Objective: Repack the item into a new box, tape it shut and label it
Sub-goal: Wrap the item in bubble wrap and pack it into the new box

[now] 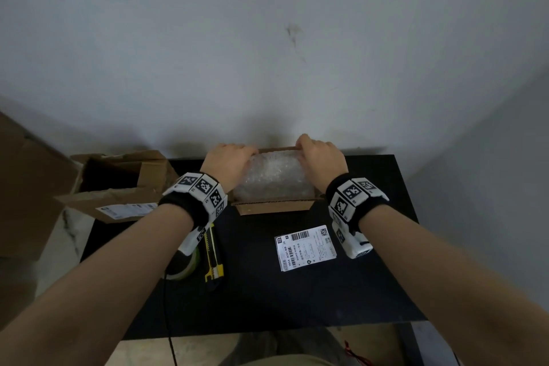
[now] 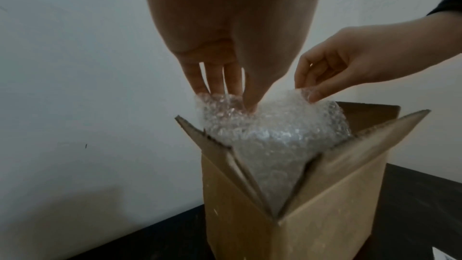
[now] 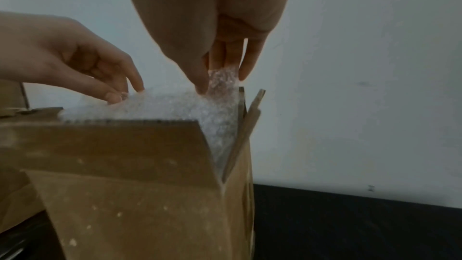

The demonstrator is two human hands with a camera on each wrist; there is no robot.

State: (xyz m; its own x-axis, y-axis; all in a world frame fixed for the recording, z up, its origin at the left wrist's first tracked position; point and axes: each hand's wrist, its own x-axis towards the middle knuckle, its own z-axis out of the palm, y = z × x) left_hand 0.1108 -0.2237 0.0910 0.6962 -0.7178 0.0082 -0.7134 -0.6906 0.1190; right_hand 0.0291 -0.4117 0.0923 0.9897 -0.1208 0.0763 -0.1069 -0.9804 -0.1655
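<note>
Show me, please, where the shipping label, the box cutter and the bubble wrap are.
shipping label [image 1: 306, 247], head view, middle of the sheet.
box cutter [image 1: 212, 257], head view, yellow handle.
bubble wrap [image 1: 274, 178], head view, top of the bundle.

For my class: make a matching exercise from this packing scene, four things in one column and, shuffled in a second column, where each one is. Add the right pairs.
Things:
1. bubble-wrapped item
2. shipping label
3. utility knife
4. old box

Places:
A. flat on the black table, near the right wrist
B. at the table's left edge, open
C. in the new box, pinched by left hand and right hand
D. beside the tape roll

Pairs: 1-C, 2-A, 3-D, 4-B
</note>
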